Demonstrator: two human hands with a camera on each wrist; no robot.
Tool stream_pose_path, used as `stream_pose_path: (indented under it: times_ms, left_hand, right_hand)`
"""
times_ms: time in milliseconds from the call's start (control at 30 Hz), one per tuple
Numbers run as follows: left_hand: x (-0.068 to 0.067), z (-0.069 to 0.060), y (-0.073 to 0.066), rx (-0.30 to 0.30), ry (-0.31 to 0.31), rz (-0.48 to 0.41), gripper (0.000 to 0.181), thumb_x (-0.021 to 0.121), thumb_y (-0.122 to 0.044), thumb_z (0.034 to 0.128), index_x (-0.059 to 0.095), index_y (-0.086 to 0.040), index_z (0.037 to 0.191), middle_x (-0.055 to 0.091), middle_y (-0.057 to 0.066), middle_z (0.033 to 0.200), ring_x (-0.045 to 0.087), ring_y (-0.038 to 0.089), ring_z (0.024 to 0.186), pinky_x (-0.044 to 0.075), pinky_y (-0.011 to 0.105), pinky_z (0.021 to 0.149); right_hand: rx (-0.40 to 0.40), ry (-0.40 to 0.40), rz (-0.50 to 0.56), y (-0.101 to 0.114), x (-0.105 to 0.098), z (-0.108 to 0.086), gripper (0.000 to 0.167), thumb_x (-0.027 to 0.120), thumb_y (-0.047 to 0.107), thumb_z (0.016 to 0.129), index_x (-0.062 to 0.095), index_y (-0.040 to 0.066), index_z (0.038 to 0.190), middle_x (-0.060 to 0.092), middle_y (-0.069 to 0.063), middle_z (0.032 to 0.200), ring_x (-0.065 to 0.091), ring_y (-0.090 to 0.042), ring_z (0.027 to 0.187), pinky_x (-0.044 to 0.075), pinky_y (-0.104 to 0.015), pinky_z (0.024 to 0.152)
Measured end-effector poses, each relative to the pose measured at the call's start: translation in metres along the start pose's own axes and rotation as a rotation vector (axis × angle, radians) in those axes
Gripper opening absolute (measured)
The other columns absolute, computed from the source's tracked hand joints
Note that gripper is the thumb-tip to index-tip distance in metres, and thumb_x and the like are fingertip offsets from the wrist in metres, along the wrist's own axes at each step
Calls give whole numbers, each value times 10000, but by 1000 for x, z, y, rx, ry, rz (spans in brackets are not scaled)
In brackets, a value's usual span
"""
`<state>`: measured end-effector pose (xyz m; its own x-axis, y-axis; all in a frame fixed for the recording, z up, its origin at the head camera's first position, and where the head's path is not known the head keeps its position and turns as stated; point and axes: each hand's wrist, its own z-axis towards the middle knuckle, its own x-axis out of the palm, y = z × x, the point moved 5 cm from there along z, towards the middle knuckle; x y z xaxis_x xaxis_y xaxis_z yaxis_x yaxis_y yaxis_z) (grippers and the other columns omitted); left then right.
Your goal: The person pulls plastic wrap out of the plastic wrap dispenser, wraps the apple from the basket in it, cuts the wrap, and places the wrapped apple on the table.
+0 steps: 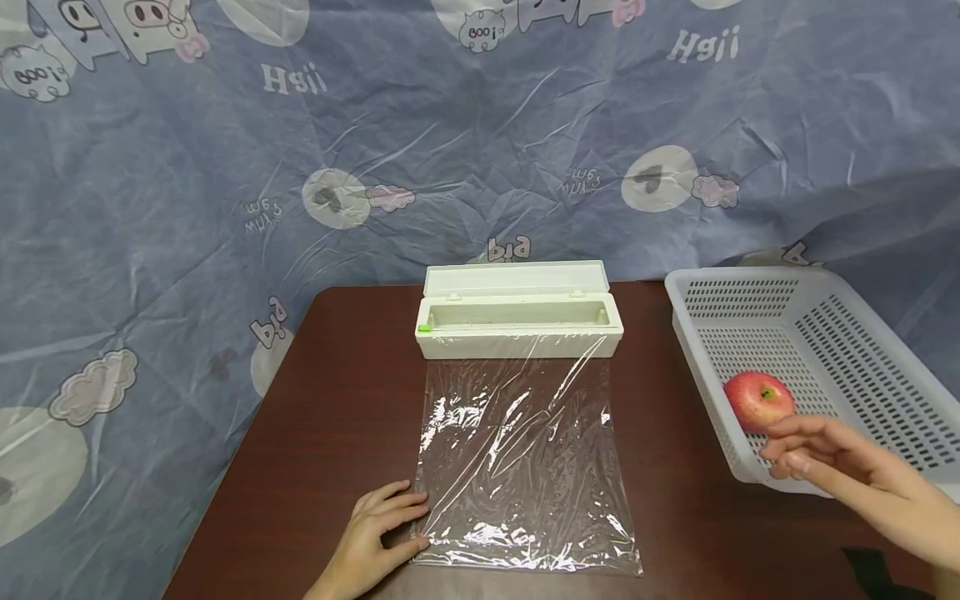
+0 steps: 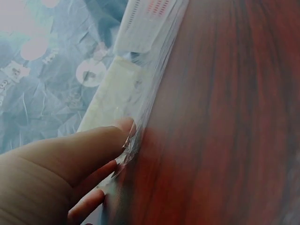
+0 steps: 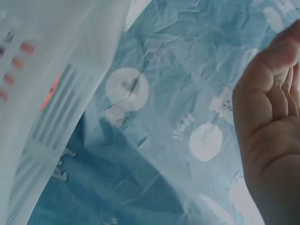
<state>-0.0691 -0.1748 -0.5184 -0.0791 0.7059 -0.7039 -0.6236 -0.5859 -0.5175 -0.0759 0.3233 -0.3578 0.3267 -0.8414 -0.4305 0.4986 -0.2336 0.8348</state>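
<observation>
Behind, a blue cloth backdrop (image 1: 465, 150) with cartoon prints; below, a dark reddish-brown wood-grain table (image 1: 322, 392). At the table's far side, a long white rectangular box (image 1: 517, 312) with raised lid. From the box's front edge towards the near side, a wide, wrinkled sheet of clear, glossy plastic film (image 1: 525, 467). At the film's near left edge, the left hand (image 1: 371, 533), with nearly straight fingers slightly apart and tips touching that edge, most of the sheet to their right. To the right, a pale grey perforated plastic basket (image 1: 742, 275) with 1 round red apple (image 1: 753, 400) inside, by the left wall. Above its near rim, the right hand (image 1: 862, 467), with loosely bent fingers well apart from the film but near the apple; contact there impossible to tell
</observation>
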Motion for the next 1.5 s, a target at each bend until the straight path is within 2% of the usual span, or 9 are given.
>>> stream_pose_path:
  times_ms: [100, 267, 367, 500, 767, 1000, 1167, 1400, 1500]
  left_hand:
    - [2, -2, 2, -7, 33, 3, 412, 792, -327, 744, 702, -158, 1108, 619, -2, 1223, 477, 328, 1206, 206, 424, 1013]
    - [4, -3, 4, -4, 61, 5, 389, 765, -356, 772, 706, -169, 1109, 587, 13, 1274, 444, 341, 1245, 172, 454, 1049]
    - [4, -4, 4, 15, 52, 9, 363, 767, -347, 771, 716, -170, 1085, 594, 24, 1264, 448, 338, 1240, 170, 442, 1048]
    - [4, -5, 5, 14, 43, 12, 346, 770, -346, 766, 724, -174, 1063, 598, 27, 1258, 452, 335, 1235, 166, 427, 1051]
    - [4, -6, 6, 21, 23, 16, 341, 786, -333, 748, 727, -177, 1046, 608, 42, 1243, 463, 351, 1215, 155, 400, 1062]
    - [2, -4, 3, 22, 8, -2, 345, 787, -317, 753, 725, -161, 1055, 606, 47, 1245, 462, 350, 1216, 146, 377, 1071]
    - [3, -3, 1, 37, -2, -2, 357, 790, -320, 746, 725, -158, 1057, 606, 42, 1245, 472, 353, 1207, 148, 360, 1074]
    - [4, -3, 3, 42, 4, -2, 355, 788, -327, 747, 724, -161, 1055, 606, 47, 1245, 469, 345, 1212, 141, 349, 1079]
    - [5, -3, 3, 43, 4, 1, 355, 789, -327, 745, 725, -165, 1053, 608, 44, 1242, 468, 342, 1213, 141, 348, 1079]
  right_hand:
    - [-17, -69, -17, -3, -15, 2, 414, 354, -297, 837, 437, -136, 1209, 622, -66, 1104, 621, -110, 942, 467, -152, 796]
    - [121, -178, -172, -16, -39, 1, 357, 391, -224, 886, 480, -63, 1192, 654, -8, 1049, 635, -85, 858, 473, -147, 728]
    - [212, -209, -244, -29, -54, 1, 351, 421, -152, 922, 508, 36, 1204, 649, 57, 1035, 627, -54, 841, 468, -140, 694]
    - [287, -199, -284, -47, -74, 6, 356, 460, -71, 946, 519, 157, 1213, 621, 145, 1042, 612, -13, 848, 461, -125, 681]
    - [402, -164, -310, -63, -96, 19, 279, 481, 42, 974, 480, 250, 1160, 595, 234, 1010, 592, 42, 851, 443, -98, 677]
    - [476, -194, -342, -67, -109, 26, 209, 512, 118, 974, 477, 248, 1134, 581, 277, 972, 574, 86, 835, 437, -89, 656]
    - [511, -181, -356, -75, -114, 31, 193, 539, 158, 965, 482, 241, 1131, 564, 275, 964, 560, 96, 833, 444, -102, 650]
    - [516, -143, -449, -84, -114, 41, 323, 613, 191, 924, 504, 41, 1189, 565, 255, 964, 527, 109, 859, 405, -99, 651]
    - [493, -113, -461, -86, -113, 44, 379, 649, 171, 898, 509, 27, 1219, 574, 238, 1011, 522, 112, 892, 405, -101, 667]
